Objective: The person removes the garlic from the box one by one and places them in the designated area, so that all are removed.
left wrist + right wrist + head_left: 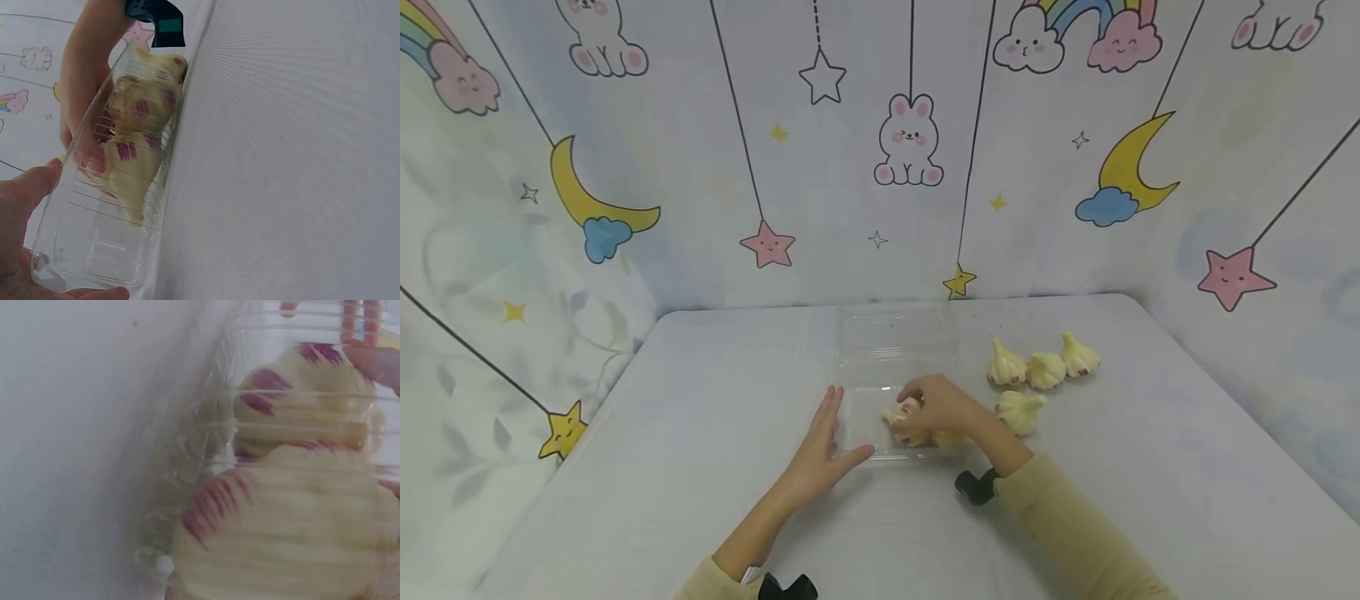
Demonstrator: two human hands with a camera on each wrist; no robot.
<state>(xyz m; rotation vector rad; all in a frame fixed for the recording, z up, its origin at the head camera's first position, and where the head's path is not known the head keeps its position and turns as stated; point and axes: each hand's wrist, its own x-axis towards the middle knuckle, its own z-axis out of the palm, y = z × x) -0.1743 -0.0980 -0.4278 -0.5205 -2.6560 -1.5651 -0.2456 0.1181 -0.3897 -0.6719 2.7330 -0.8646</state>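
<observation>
A clear plastic box (859, 425) with its lid (895, 333) folded back lies on the white table. Three garlic bulbs (140, 109) show through its near wall, pale with purple patches. My right hand (942, 404) reaches in and grips the leftmost garlic bulb (134, 165), fingers bent around it. At the box's left end is my left hand (816, 458), its fingers straight along the side and its thumb (39, 181) at the near rim. The right wrist view looks closely through the ridged wall at the bulbs (294, 519).
Several more garlic bulbs (1047, 370) lie to the right of the box, one of them (1020, 412) close to my right forearm. A patterned cloth wall (827, 167) rises behind the table's far edge. Black wrist cameras (976, 487) sit on both wrists.
</observation>
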